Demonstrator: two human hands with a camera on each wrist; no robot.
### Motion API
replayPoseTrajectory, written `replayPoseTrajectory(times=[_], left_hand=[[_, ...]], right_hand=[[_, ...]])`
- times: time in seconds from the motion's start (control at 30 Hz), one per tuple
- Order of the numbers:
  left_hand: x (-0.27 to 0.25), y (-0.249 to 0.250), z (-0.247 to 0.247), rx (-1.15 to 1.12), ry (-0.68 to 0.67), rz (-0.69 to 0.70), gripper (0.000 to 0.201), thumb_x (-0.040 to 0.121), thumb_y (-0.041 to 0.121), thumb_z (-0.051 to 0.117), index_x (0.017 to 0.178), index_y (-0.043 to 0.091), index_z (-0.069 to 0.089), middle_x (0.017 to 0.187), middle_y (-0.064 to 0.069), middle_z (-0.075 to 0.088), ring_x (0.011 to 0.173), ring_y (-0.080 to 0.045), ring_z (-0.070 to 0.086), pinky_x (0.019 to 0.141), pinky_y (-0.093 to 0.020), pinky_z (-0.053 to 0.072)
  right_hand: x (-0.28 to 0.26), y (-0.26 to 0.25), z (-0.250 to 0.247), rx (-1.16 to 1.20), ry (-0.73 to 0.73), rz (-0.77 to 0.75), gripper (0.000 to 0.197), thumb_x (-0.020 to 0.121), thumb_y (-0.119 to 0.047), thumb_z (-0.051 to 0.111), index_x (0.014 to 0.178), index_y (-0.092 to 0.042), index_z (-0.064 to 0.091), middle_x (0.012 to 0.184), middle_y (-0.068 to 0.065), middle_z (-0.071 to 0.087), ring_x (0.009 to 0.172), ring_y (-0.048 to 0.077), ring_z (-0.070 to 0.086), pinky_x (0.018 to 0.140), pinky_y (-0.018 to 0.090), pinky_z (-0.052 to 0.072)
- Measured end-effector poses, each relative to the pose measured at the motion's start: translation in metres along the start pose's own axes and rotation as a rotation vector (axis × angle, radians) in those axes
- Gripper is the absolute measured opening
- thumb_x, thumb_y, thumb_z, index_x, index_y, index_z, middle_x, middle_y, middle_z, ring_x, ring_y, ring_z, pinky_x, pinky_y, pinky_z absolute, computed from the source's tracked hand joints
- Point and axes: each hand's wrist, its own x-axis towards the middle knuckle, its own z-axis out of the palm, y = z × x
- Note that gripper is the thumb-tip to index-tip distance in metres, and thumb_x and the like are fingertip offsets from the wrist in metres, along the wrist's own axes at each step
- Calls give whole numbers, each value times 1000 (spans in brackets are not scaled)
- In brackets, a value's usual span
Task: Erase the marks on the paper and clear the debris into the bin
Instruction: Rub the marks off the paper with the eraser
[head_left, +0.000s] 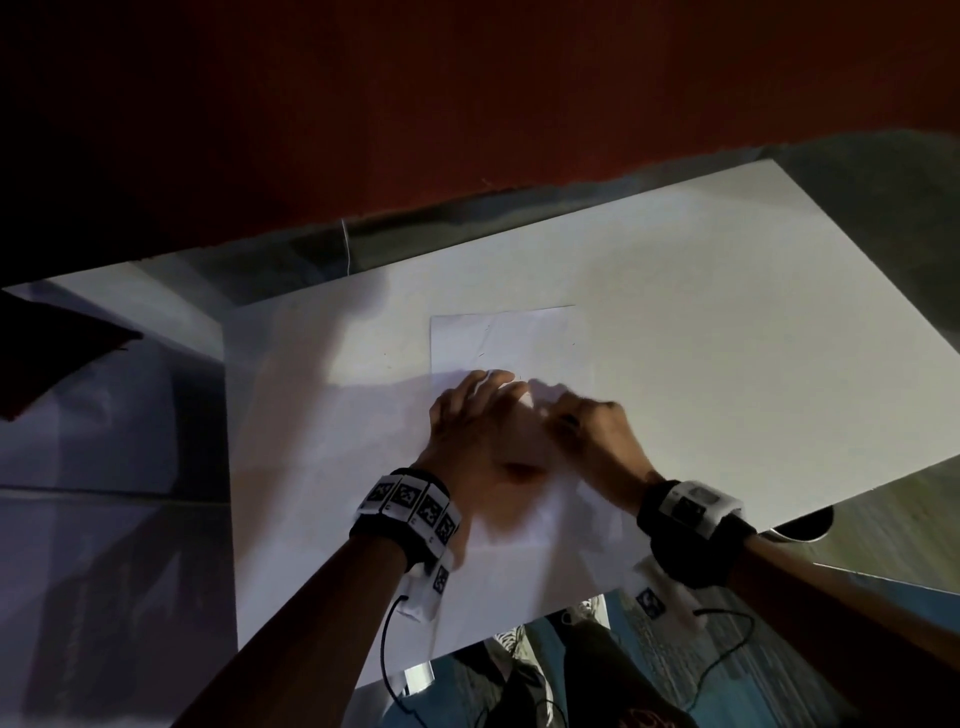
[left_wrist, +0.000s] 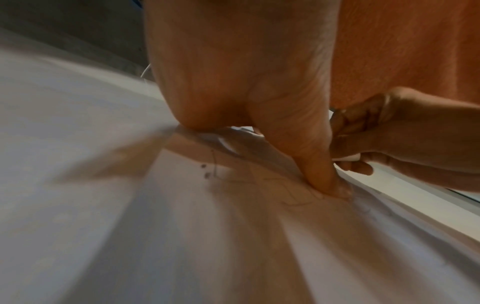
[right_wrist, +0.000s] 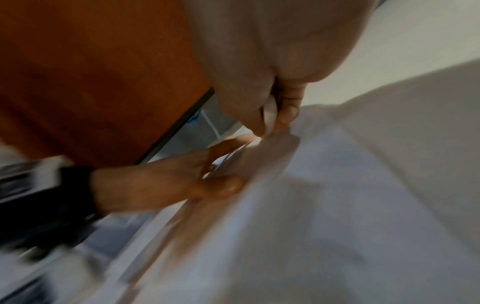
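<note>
We press our left hand (head_left: 475, 415) flat on the paper (head_left: 506, 340), which lies mid-table (head_left: 727, 312), to stop it creeping, while our right hand (head_left: 592, 426) pinches the eraser (left_wrist: 348, 158) against pencil marks (left_wrist: 298, 202).

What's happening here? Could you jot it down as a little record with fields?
Surface: large white board
Paper: small sheet lying on the board, faint pencil marks remaining
Left hand: pressing fingers on the sheet
Right hand: pinching a white eraser against the sheet
Bin: not identifiable
</note>
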Motion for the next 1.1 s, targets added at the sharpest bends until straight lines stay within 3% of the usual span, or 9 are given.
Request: replayPoseTrajectory(times=[0.07,0.2,0.37,0.47,0.6,0.73,0.83,1.03,1.1], left_hand=[[-1,-1,2,-4,-8,7,118,55,81,57,158,41,14,167,18,3,156,-12,-6,126,-47,10],[-2,1,-4,-29,-21,15,111,70,60,79,159,38,17,167,16,4,155,-11,-7,126,-41,4],[0,-5,4,2,-3,28,116,65,73,70,160,39,13,168,16,1,156,-11,-10,125,-41,3],[1,-2,1,-10,-2,19,115,66,68,75,159,41,12,166,19,-1,154,-8,-11,123,-38,1],[0,-6,6,-25,2,18,117,60,81,59,159,41,11,167,19,-1,156,-13,-9,126,-42,5],[0,0,-4,-29,-5,23,110,72,59,79,159,37,16,164,16,9,152,-9,1,115,-28,7],[0,-8,6,-53,4,17,117,69,70,76,161,41,9,167,20,-4,155,-13,-9,120,-33,0],[4,-8,3,-36,-14,24,116,71,63,79,160,41,8,167,20,-1,153,-8,-5,112,-22,-3],[4,-13,9,-23,-16,15,118,69,72,74,161,41,6,168,18,-7,155,-14,-11,121,-33,-2]], right_hand=[[-10,-2,6,-33,-86,-131,12,92,-12,60,84,-18,66,82,0,65,72,14,60,68,26,45],[6,14,-8,-2,102,10,10,92,-18,59,87,-17,67,91,0,72,83,18,67,73,29,49],[-9,5,5,-54,-72,-109,10,92,-12,60,87,-17,67,85,-1,67,74,15,61,67,18,41],[8,17,-13,-52,110,-16,9,91,-17,59,86,-17,67,86,0,70,78,18,65,67,25,45],[-11,4,6,-72,-61,-168,12,93,-12,60,83,-16,64,81,0,66,73,21,64,65,27,43],[2,21,-8,-5,72,-28,12,94,-12,57,92,-15,68,105,-1,72,95,15,67,81,30,52],[-11,5,9,-16,20,-104,9,92,-9,59,85,-11,64,83,6,68,74,23,62,64,33,46],[5,21,-3,-28,92,2,13,93,-13,56,94,-14,69,97,-1,72,85,18,65,74,30,49],[-7,7,13,-17,-4,-99,8,92,-9,59,90,-10,67,88,3,70,78,23,65,67,28,44]])
